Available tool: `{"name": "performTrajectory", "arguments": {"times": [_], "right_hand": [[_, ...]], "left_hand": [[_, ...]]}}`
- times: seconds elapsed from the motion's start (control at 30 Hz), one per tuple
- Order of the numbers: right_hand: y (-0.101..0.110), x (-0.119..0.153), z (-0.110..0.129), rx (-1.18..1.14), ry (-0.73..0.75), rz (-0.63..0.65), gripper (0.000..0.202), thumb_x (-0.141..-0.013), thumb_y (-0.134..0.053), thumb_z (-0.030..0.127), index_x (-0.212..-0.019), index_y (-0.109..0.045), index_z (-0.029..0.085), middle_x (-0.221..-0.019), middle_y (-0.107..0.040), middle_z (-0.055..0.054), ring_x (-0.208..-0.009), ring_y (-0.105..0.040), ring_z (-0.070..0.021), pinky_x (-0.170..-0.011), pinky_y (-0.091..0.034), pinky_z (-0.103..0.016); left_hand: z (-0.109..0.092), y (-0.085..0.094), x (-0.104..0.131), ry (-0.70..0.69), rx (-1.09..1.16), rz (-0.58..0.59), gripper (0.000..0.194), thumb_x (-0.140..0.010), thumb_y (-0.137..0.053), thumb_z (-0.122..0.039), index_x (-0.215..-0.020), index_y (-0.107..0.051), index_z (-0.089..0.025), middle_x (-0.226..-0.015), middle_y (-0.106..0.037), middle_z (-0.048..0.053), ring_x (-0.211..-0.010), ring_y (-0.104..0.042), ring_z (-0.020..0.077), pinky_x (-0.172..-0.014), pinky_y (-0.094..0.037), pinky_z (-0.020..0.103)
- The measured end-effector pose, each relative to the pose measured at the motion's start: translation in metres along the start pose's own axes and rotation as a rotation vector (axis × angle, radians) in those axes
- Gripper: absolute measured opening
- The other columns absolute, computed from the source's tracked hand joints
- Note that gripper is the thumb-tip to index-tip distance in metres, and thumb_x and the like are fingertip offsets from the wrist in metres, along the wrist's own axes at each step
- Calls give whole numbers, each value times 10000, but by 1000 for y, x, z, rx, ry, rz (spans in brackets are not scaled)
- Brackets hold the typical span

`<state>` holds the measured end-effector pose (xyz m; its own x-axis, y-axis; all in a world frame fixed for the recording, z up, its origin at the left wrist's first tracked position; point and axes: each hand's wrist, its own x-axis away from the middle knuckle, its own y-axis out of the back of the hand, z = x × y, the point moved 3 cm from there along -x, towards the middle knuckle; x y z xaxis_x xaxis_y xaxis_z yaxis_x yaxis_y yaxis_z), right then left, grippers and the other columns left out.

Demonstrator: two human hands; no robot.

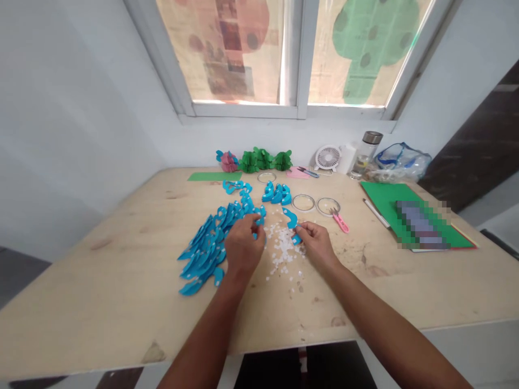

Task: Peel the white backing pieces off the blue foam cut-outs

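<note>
My right hand pinches a curved blue paper piece between thumb and fingertips; a small white square shows on it. Another bit of blue paper appears just under those fingers. My left hand is closed, its fingers curled at the right side of a spread pile of blue paper pieces dotted with white squares. What lies between the left fingertips is hidden. Small white paper bits are scattered on the table between the two hands.
Behind the hands lie stacked blue pieces, tape rolls and pink-handled snips. Green paper flowers, a small fan and a glass bottle stand along the wall. Green sheets lie to the right.
</note>
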<state>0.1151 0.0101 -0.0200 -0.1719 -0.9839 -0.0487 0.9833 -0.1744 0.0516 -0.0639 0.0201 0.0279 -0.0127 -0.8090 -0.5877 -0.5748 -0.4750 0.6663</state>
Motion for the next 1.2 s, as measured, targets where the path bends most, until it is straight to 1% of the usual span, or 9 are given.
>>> {"name": "performTrajectory", "arguments": {"times": [0.17,0.37,0.47,0.57,0.7,0.8,1.0,1.1,1.2], "right_hand": [[-1,3,-1,155,92,-6,264,-745,-542,396,-726,-634,150,-582,-603,-14,-522,-518,-126,-483,-383,-217],[-7,10,3,303,169,62,218,-769,-515,333,-710,-636,162,-599,-588,1,-533,-494,-111,-510,-368,-213],[-9,11,2,284,168,82,189,-766,-516,306,-736,-642,168,-635,-605,-3,-555,-509,-116,-531,-384,-217],[-9,10,1,217,144,100,188,-761,-525,314,-751,-642,167,-644,-615,-11,-566,-523,-124,-538,-399,-222],[-10,8,-1,67,95,153,206,-755,-540,340,-737,-633,157,-616,-608,-16,-549,-520,-123,-521,-403,-220],[-12,7,-2,-37,69,178,215,-746,-554,347,-685,-616,151,-611,-600,-15,-536,-510,-113,-513,-396,-216],[-12,8,-1,-69,60,150,231,-736,-562,361,-667,-617,148,-598,-588,-5,-519,-500,-104,-491,-371,-209],[-11,10,2,-1,88,142,216,-745,-551,348,-690,-630,154,-624,-600,-7,-547,-514,-113,-517,-387,-217],[-11,11,3,36,95,140,211,-749,-546,348,-729,-641,160,-632,-609,-10,-555,-522,-122,-521,-395,-224]], "left_hand": [[-27,-12,16,-40,201,63,246,-711,-479,-139,-935,-573,-182,-679,-594,7,-637,-567,156,-634,-437,258],[-34,-17,19,72,452,131,245,-706,-524,-168,-946,-566,-195,-641,-556,-27,-603,-546,131,-622,-431,242],[-35,-20,20,128,589,184,256,-711,-552,-203,-966,-580,-199,-734,-602,1,-650,-560,138,-645,-432,247],[-34,-23,20,168,679,191,316,-726,-540,-192,-1040,-568,-200,-792,-617,20,-711,-570,151,-686,-437,262],[-32,-25,22,162,642,181,430,-717,-546,-165,-1144,-514,-203,-760,-592,5,-694,-551,141,-703,-439,270],[-31,-25,22,148,597,163,458,-711,-566,-176,-1163,-496,-202,-769,-583,1,-679,-539,132,-686,-438,263],[-30,-23,20,194,654,175,423,-704,-600,-227,-1119,-530,-182,-754,-592,5,-660,-545,127,-644,-435,243],[-27,-28,21,273,739,202,406,-688,-625,-255,-1082,-559,-183,-726,-594,0,-648,-554,129,-628,-437,241],[-20,-35,22,384,873,206,303,-674,-630,-266,-963,-607,-176,-737,-619,8,-662,-571,135,-631,-443,244]]}}
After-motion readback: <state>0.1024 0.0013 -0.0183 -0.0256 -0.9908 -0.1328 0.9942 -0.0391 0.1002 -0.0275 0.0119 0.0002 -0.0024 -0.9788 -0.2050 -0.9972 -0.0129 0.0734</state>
